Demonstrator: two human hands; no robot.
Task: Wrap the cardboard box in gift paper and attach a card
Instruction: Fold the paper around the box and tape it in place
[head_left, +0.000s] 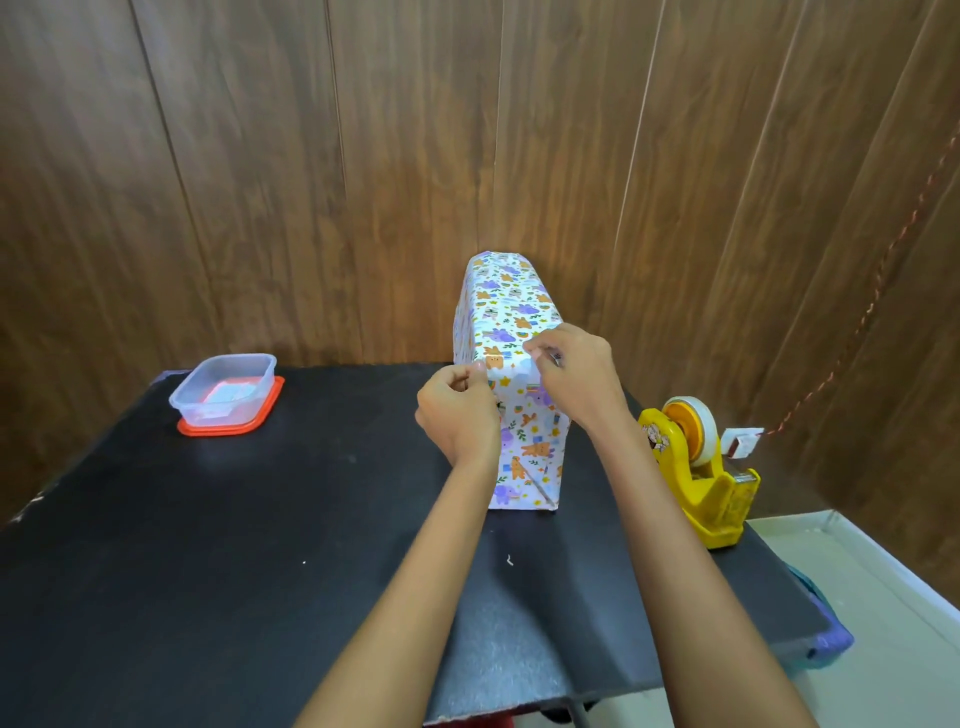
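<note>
Tabletop (208, 519), black and matte, carries everything. The cardboard box (511, 312) stands on end near the far edge, right of centre, fully covered in glossy gift paper (530, 447) printed with cartoon animals. A clear plastic container (223, 389) on an orange lid sits at the far left corner. A yellow tape dispenser (701, 467) sits by the right edge. Left hand (457, 415) and right hand (576, 379) work at the box's upper near edge, each pinching thumb to forefinger on a pale strip (511, 365). It is probably tape, though too faint to be sure. Best to keep it taut, lay it square over the fold, then rub it flat.
</note>
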